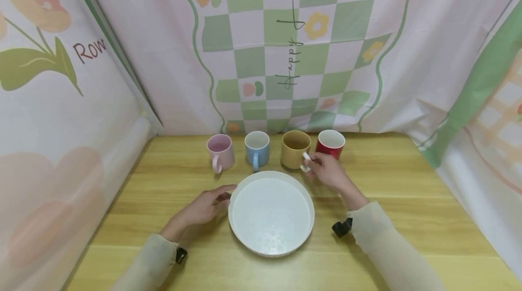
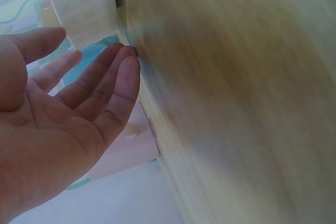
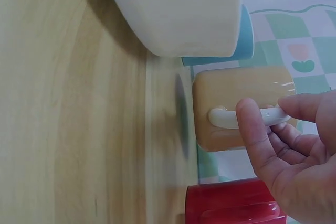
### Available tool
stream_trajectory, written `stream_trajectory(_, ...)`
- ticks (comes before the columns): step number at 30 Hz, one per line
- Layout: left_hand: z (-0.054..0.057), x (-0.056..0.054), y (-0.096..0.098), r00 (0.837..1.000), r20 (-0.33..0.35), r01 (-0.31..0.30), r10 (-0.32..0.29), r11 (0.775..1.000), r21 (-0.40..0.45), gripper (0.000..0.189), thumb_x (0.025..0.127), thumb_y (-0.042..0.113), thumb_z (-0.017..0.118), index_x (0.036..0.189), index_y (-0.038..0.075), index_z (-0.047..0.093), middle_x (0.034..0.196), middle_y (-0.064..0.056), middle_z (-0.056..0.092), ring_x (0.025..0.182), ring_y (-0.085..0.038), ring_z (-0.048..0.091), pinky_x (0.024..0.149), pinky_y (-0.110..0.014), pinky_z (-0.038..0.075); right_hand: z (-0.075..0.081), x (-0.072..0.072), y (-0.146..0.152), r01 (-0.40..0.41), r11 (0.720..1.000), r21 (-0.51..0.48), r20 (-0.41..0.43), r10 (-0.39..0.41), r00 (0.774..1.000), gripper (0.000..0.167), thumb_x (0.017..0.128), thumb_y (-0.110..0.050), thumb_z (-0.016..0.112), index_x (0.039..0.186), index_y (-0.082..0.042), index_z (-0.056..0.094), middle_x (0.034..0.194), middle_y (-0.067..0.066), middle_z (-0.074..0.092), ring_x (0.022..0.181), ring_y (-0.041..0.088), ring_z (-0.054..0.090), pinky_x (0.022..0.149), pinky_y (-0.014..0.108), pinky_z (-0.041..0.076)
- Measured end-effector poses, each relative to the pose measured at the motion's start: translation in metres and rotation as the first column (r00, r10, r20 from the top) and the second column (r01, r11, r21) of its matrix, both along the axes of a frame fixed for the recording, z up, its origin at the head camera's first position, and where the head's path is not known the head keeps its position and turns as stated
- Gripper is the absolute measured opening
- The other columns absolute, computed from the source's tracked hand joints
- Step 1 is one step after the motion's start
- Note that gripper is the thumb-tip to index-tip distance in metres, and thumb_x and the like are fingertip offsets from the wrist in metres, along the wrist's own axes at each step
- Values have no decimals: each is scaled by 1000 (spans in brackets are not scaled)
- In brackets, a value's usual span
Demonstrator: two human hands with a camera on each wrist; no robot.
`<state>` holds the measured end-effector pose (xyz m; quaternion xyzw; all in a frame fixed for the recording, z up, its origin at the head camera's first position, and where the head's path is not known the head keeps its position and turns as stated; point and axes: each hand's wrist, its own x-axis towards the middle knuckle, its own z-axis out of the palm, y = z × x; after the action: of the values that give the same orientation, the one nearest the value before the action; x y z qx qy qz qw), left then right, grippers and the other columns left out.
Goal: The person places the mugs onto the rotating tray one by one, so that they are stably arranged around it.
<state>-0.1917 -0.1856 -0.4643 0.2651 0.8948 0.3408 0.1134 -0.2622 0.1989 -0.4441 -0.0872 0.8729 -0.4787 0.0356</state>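
Just right of centre in the head view, the right hand [image 1: 329, 172] pinches the white handle [image 3: 224, 118] of the mustard-yellow mug [image 1: 293, 154], beside the red mug [image 1: 328, 147]. Left of centre, the left hand [image 1: 203, 207], fingers relaxed, is at the round white tray [image 1: 271, 214]; contact is unclear.

Pale cream fabric left sleeve [image 1: 142, 261], long, plain, softly creased, loose cuff ending near wrist. Matching pale cream fabric right sleeve [image 1: 395, 248], same plain cloth, cuff edge slightly wavy. Small dark black wrist device [image 1: 181, 255] at left cuff, mostly tucked under fabric. Second black wrist device [image 1: 342, 227] at right cuff, compact, rounded, jutting out (finer detail too small to tell). Left hand [image 1: 205, 207], right hand [image 1: 328, 172]: both bare, ungloved.
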Motion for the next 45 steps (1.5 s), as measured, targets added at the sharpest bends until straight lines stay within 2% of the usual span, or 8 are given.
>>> stream_trajectory(10, 2, 2, 0, 1000, -20, 7, -7, 1000, -5, 46, 103, 8, 49, 149, 10, 44, 124, -15, 69, 115, -28, 66, 102, -45, 55, 10, 10, 0, -19, 1000, 4, -10, 19, 1000, 25, 102, -11, 54, 115, 10, 62, 117, 30, 66, 87, 35, 72, 77, 43, 64)
stream_trajectory(20, 2, 2, 0, 1000, -22, 7, -7, 1000, 3, 46, 103, 8, 49, 149, 9, 44, 123, -16, 69, 114, -28, 66, 101, -46, 55, 18, 20, -3, -45, 999, -24, -5, 45, 999, 24, 102, -9, 54, 115, 10, 61, 109, 31, 67, 89, 39, 70, 78, 46, 63)
stream_trajectory(31, -1, 1, 0, 1000, -26, 6, -6, 1000, 2, 46, 103, 9, 50, 149, 10, 44, 124, -16, 69, 115, -29, 66, 102, -46, 55, 23, 28, -4, -62, 998, 0, -15, 62, 998, 22, 102, -10, 55, 114, 7, 62, 106, 29, 69, 88, 41, 70, 78, 49, 63)
stream_trajectory(41, -1, 1, 0, 1000, -18, -3, 3, 1000, -10, 47, 103, 10, 50, 149, 12, 44, 125, -16, 69, 115, -29, 66, 102, -47, 54, 27, 34, -5, -85, 995, 43, -45, 87, 995, 25, 102, -14, 57, 115, 6, 63, 106, 27, 69, 86, 36, 71, 74, 42, 63)
stream_trajectory(45, -1, 1, 0, 1000, -18, 0, 0, 1000, -4, 47, 103, 10, 50, 149, 11, 44, 126, -16, 68, 116, -30, 66, 102, -47, 54, 29, 38, -6, -106, 994, 39, -48, 108, 993, 24, 101, -13, 58, 115, 6, 63, 105, 24, 70, 86, 37, 71, 75, 45, 63)
